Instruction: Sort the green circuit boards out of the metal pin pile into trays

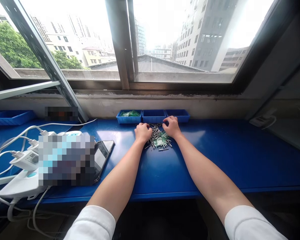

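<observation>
A heap of small metal pins and green parts (159, 138) lies on the blue bench (215, 156) in front of three blue trays. My left hand (143, 131) rests at the heap's left edge, fingers curled into it. My right hand (172, 126) sits at the heap's upper right edge, fingers bent down onto the pins. What either hand grips is too small to name. The left tray (129, 117) holds green parts; the middle tray (154, 116) and right tray (180, 115) show no contents from here.
A phone (103, 154) lies to the left beside white chargers and cables (22, 160). Another blue tray (11, 117) sits at far left. A white power strip (261, 120) lies on the grey ledge at right. A window runs behind the bench.
</observation>
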Demonstrator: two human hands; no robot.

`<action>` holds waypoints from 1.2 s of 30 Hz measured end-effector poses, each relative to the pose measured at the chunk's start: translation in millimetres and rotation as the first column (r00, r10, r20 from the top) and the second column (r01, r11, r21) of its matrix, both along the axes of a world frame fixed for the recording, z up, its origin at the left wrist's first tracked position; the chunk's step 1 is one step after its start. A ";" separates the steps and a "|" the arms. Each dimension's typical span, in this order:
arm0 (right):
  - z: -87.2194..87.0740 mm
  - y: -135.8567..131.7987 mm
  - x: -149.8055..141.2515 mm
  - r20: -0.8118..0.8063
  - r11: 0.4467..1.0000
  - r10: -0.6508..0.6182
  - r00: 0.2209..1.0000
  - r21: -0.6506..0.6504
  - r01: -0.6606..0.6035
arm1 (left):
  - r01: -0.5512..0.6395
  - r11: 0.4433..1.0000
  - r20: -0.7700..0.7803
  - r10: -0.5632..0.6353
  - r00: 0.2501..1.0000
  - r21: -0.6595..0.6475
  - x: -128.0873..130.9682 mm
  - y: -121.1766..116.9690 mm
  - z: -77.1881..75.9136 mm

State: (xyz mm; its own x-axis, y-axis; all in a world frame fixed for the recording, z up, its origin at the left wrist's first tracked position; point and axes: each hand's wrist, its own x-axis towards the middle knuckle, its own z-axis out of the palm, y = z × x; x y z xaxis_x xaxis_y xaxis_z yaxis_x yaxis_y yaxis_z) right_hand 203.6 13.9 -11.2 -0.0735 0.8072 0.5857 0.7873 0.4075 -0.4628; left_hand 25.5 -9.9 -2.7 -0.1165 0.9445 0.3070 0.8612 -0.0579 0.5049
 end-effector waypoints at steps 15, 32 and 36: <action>-2.8 -6.8 -8.8 0.128 0.966 0.193 0.973 -0.197 -0.166 | 0.256 0.966 -0.119 -0.259 0.959 -0.035 2.3 -7.1 0.9; 2.3 -12.2 -10.7 0.122 0.963 0.160 0.979 -0.238 -0.128 | 0.241 0.968 -0.032 -0.243 0.969 -0.065 -1.4 3.0 -3.1; -0.1 -12.1 -10.8 0.110 0.968 0.185 0.977 -0.194 -0.161 | 0.245 0.968 -0.098 -0.250 0.963 -0.060 0.5 2.6 -3.5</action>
State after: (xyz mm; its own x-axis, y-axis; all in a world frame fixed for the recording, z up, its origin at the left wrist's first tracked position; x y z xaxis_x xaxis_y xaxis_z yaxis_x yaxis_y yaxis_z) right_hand 192.9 1.8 -11.3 -0.2852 0.8682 0.4060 0.7692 0.4601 -0.4435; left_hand 26.0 -7.3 -6.2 0.1530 0.9534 0.2601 0.8710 -0.2544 0.4203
